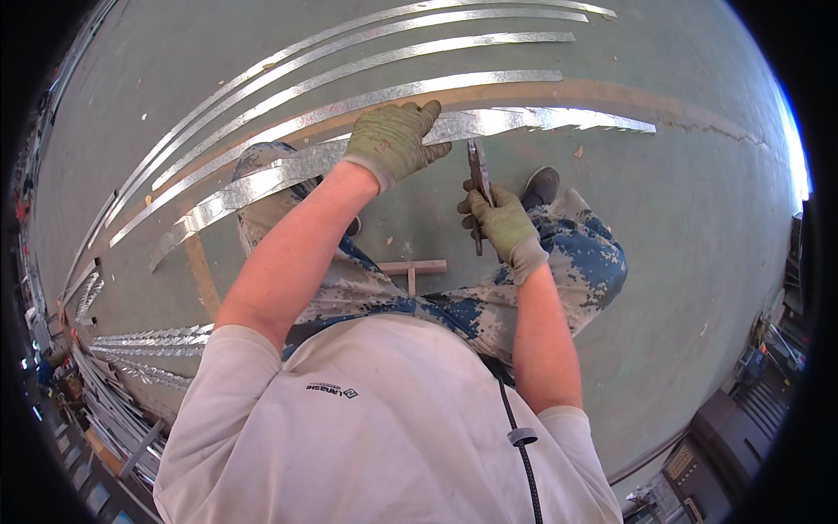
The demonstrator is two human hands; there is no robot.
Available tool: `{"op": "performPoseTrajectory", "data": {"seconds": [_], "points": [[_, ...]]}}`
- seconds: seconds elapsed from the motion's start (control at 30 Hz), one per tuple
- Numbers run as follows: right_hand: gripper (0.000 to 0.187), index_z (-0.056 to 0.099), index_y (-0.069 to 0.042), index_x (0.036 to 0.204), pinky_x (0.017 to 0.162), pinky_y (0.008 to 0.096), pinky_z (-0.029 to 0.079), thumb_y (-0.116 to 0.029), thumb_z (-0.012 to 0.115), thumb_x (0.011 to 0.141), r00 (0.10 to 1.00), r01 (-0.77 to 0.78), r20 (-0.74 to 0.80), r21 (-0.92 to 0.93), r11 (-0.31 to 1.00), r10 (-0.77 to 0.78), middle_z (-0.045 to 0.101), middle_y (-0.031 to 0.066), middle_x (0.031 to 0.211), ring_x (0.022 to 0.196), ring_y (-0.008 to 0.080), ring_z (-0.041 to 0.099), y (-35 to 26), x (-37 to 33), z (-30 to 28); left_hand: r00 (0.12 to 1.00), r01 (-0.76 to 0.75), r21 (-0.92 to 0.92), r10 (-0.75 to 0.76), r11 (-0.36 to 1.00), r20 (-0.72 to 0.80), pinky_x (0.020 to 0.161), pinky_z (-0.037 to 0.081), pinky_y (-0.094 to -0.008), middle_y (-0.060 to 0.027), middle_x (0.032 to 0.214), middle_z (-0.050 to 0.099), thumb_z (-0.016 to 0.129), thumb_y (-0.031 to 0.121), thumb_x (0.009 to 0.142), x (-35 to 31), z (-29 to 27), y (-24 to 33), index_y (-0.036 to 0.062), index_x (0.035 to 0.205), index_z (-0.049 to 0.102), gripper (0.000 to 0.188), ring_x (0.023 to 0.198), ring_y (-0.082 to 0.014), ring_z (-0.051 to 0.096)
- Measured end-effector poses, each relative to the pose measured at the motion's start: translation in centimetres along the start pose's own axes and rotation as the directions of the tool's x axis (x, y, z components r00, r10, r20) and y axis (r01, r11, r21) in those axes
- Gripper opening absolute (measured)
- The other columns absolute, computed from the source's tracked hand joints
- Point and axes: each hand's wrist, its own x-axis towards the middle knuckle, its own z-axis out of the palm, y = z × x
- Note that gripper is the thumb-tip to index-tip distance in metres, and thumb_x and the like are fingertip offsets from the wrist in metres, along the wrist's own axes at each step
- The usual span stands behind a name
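My left hand (pixel 393 141), in a green work glove, grips a long shiny sheet-metal strip (pixel 284 173). The strip passes across my knees and stretches out to both sides. Along its right part (pixel 559 119), the lower edge is notched into teeth. In my gloved right hand (pixel 504 223) is a pair of tin snips (pixel 477 164), with the fingers wrapped round the handles. The jaws point away from me and end just below the strip. Whether the blades touch the metal I cannot tell.
Several more metal strips (pixel 419 86) lie on the green floor ahead. A small wooden T-shaped piece (pixel 412 267) stands between my legs. Toothed strips (pixel 153 339) lie at the left, near a pile of metal lengths (pixel 109 406). Dark equipment (pixel 720 450) stands at lower right.
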Motion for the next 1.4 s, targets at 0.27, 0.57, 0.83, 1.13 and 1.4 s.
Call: {"op": "performPoseTrajectory", "data": {"seconds": [0.27,0.57,0.83,1.13,1.4], "points": [[0.035,0.065,-0.003,0.135,0.061,0.0303,0.052,-0.029,0.063,0.112,0.999,-0.04,-0.024,-0.009,0.999,0.04,0.071,0.0069,0.093,0.07,0.0151,0.064,-0.8,0.1,0.4,1.0,0.007,-0.011,-0.007,1.0,0.018,0.106,0.054,-0.0458,-0.0175,0.138,0.07,0.06,0.064,0.1,-0.2,0.2,-0.1,0.0113,0.155,0.055,0.077,0.132,-0.0325,0.065],[0.026,0.065,-0.009,0.121,0.049,0.0285,0.039,-0.024,0.074,0.101,0.978,-0.181,0.171,0.431,0.884,0.117,0.054,-0.0015,0.077,0.058,0.0095,0.049,-2.1,-1.5,0.8,0.998,0.014,-0.05,-0.011,0.999,0.063,0.103,0.054,-0.048,-0.016,0.133,0.071,0.061,0.06,0.101,-0.4,-0.7,0.0,0.0108,0.153,0.056,0.072,0.127,-0.033,0.066],[0.019,0.062,-0.013,0.107,0.042,0.0289,0.03,-0.021,0.075,0.096,0.974,-0.187,-0.094,0.196,0.963,0.208,0.05,-0.002,0.072,0.05,0.0083,0.042,-2.6,-0.6,3.8,0.999,-0.015,-0.058,0.018,0.998,0.045,0.1,0.055,-0.0479,-0.015,0.13,0.072,0.061,0.054,0.103,0.0,1.3,-1.1,0.0098,0.149,0.056,0.064,0.121,-0.0335,0.069],[0.042,0.067,0.001,0.125,0.1,0.0539,0.053,-0.027,0.059,0.096,0.931,-0.164,-0.359,-0.587,0.793,-0.073,0.072,0.0368,0.112,0.109,0.0545,0.068,0.8,3.9,3.9,0.997,-0.028,-0.084,0.034,0.996,0.072,0.097,0.057,-0.0489,-0.0165,0.12,0.075,0.062,0.047,0.104,0.8,2.2,-1.7,0.0052,0.137,0.061,0.054,0.115,-0.0354,0.072],[0.038,0.067,0.005,0.124,0.105,0.053,0.055,-0.02,0.058,0.097,0.857,-0.317,-0.482,-0.772,0.55,-0.181,0.072,0.0351,0.123,0.121,0.0484,0.069,-2.5,1.6,6.5,0.993,-0.052,-0.063,0.058,0.997,0.099,0.097,0.059,-0.051,-0.0174,0.122,0.077,0.071,0.047,0.099,2.0,2.8,-1.7,0.0044,0.134,0.064,0.056,0.117,-0.035,0.073]]}}
